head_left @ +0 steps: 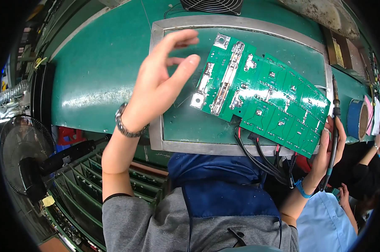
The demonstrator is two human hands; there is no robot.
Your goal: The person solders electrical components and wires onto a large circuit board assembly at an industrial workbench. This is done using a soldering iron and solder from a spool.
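Note:
A green circuit board (263, 119) with thick, shiny solder strips lies tilted over a metal-framed panel, its solder side facing up. My left hand (160, 82) hovers just left of the board, empty, with thumb and fingers apart. At the board's right corner, my right hand (324, 151) is closed round a soldering iron (334, 134), whose tip points away from me, off the board. Some right-hand fingers are beside or against the board's edge; contact is hard to make out. Black cables (257, 157) hang from underneath the board's near edge.
The metal frame (156, 138) borders the green work surface (93, 84). A black fan with a wire guard (213, 5) stands at the far edge. Right of the frame is a blue roll of tape (356, 119). Slotted green racks (93, 180) and another fan (26, 155) stand left; other people sit right.

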